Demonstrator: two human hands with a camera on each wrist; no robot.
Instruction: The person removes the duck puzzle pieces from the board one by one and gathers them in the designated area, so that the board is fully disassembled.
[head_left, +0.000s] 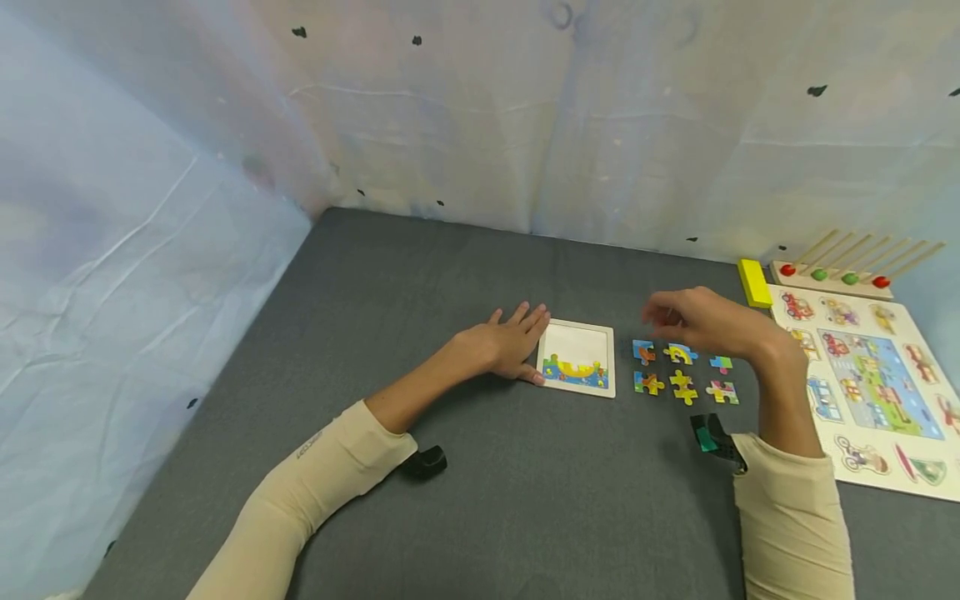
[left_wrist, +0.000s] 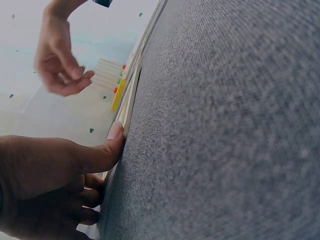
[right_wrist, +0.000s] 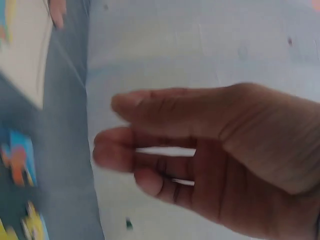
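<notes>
My left hand (head_left: 513, 343) rests at the left edge of a small square puzzle tray (head_left: 609, 358), its fingers spread and its thumb at the lower corner. In the left wrist view the thumb (left_wrist: 107, 152) touches the tray's rim. Joined pieces (head_left: 576, 372) with a yellow shape and blue water fill the tray's lower part; its upper part is bare white. Above several loose jigsaw pieces (head_left: 682, 387) to the right of the tray hovers my right hand (head_left: 705, 321). The right wrist view shows its fingers loosely bent with nothing between them.
At the right lies a large picture board (head_left: 813, 321) with vehicles and figures. Behind it stands a wooden rack (head_left: 832, 279) with sticks and red and green beads, beside a yellow block (head_left: 754, 283). A pale curtain (head_left: 480, 125) hangs behind the dark table (head_left: 525, 500).
</notes>
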